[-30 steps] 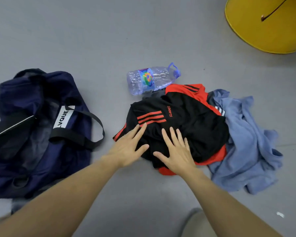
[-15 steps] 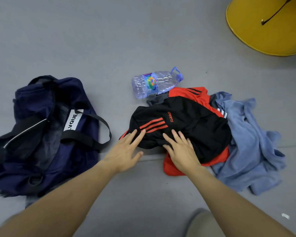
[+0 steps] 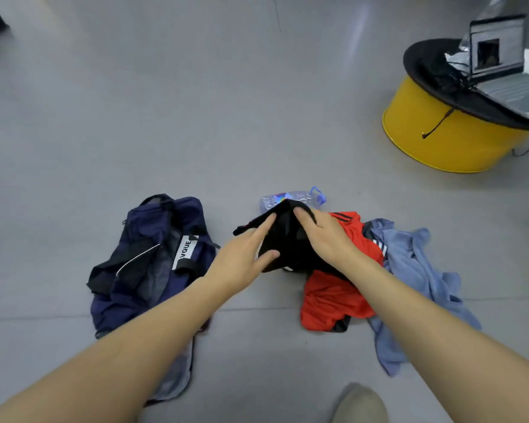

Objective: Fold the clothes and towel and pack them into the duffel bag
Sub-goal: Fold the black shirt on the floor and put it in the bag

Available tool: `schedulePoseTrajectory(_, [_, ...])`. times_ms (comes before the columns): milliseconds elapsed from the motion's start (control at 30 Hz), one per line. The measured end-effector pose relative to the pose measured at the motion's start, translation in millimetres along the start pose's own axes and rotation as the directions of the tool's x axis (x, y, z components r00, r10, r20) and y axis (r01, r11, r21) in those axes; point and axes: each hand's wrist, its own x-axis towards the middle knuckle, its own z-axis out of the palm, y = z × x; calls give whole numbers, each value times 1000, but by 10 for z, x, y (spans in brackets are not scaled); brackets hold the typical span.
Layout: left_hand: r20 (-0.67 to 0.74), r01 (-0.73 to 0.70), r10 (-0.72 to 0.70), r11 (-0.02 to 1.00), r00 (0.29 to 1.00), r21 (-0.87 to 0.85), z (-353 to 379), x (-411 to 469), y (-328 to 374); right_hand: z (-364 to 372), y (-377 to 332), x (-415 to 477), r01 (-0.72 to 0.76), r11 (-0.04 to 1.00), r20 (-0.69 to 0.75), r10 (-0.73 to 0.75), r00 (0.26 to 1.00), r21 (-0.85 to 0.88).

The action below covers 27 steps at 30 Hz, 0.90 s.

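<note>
A folded black garment (image 3: 287, 239) is lifted off the floor between both hands. My left hand (image 3: 242, 257) holds its left side, thumb under and fingers along the top edge. My right hand (image 3: 324, 236) grips its right side with fingers curled over the top. Below it a red garment (image 3: 333, 300) lies crumpled on the floor, partly over a light blue towel (image 3: 416, 270). The navy duffel bag (image 3: 153, 257) lies open on the floor to the left, its black straps loose across it.
A clear plastic water bottle (image 3: 300, 198) lies on the grey floor just behind the black garment. A yellow round stool (image 3: 449, 138) with a black top and a laptop (image 3: 507, 71) stands at the far right. My knee (image 3: 361, 404) shows at the bottom edge.
Both hands went from pressing flat on the black garment to gripping it and lifting it off the red garment. The head camera has tilted up, showing more floor and the stool.
</note>
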Motion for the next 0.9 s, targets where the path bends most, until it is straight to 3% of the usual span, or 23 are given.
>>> schedulePoseTrajectory(133, [-116,54,-60,997,991,-50,-566,-103,219,-133,-628,-232,70,994,49,-75,996,84])
schedulePoseTrajectory(267, [-176,94,-117,986,977,-136,-969,-253,253,-158,-965,-404,49,996,82,-55,995,78])
schedulePoseTrajectory(500, [-122,148,-167,978,978,-150,-1133,-454,292,-169,-1172,-630,80,992,-16,-79,997,99])
schedulePoseTrajectory(667, [-97,155,-176,968,980,-199,-1240,-627,432,-351,-1395,-675,50,960,10,-55,998,275])
schedulePoseTrajectory(767, [-97,177,-212,941,972,-288,-1292,-779,531,-479,-1614,-678,2,884,-13,5,1000,468])
schedulePoseTrajectory(900, [55,192,-185,899,981,-393,-1107,-943,675,-655,-1863,-721,-27,710,-35,73,997,704])
